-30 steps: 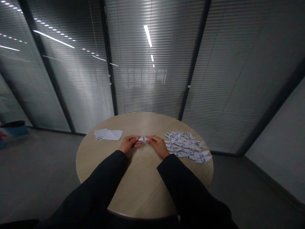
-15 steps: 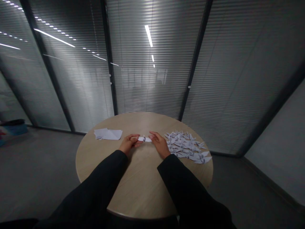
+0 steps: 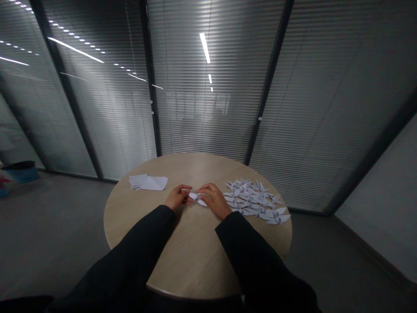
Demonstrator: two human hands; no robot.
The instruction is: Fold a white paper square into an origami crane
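Note:
A small white folded paper crane (image 3: 197, 198) is between my two hands, just above the middle of the round table, its wings spread to either side. My left hand (image 3: 177, 196) pinches the wing on the left between thumb and fingers. From the right, my right hand (image 3: 215, 200) reaches over with bent fingers and grips the crane near its body and other wing. The fingertips cover part of the paper.
On the wooden round table (image 3: 192, 256), a pile of white paper cranes (image 3: 254, 200) lies at the right. Several flat white paper sheets (image 3: 150, 182) lie at the left. A glass wall with blinds (image 3: 208, 126) stands behind the table; a blue bin (image 3: 24, 173) is on the floor far left.
My right hand has moved left and its fingers now come over the crane. The crane has turned from level to tilted, its right wing lower. My left hand has barely shifted.

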